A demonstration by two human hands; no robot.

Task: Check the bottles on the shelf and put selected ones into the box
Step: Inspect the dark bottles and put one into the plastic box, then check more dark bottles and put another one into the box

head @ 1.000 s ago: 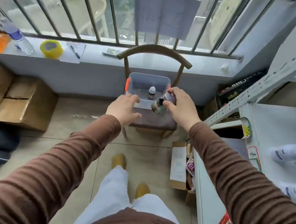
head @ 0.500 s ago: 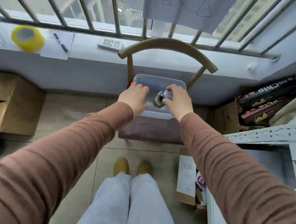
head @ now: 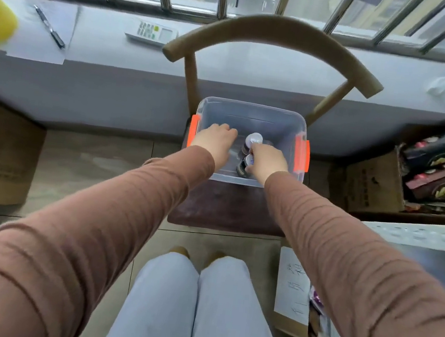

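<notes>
Dark bottle (head: 244,165) in right hand (head: 269,161) grip, inside box (head: 251,110).

Both arms in ribbed brown sleeves reach straight forward into the clear plastic box with orange latches (head: 251,110). The right hand (head: 269,160) curls around a small dark white-capped bottle (head: 245,165) near the box's front wall. The left hand (head: 215,140) hovers loosely curled by the box's left side, holding nothing.

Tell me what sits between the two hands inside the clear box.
Head view: a white-capped bottle stands between left hand and right hand, which grips another bottle in the box.
</notes>
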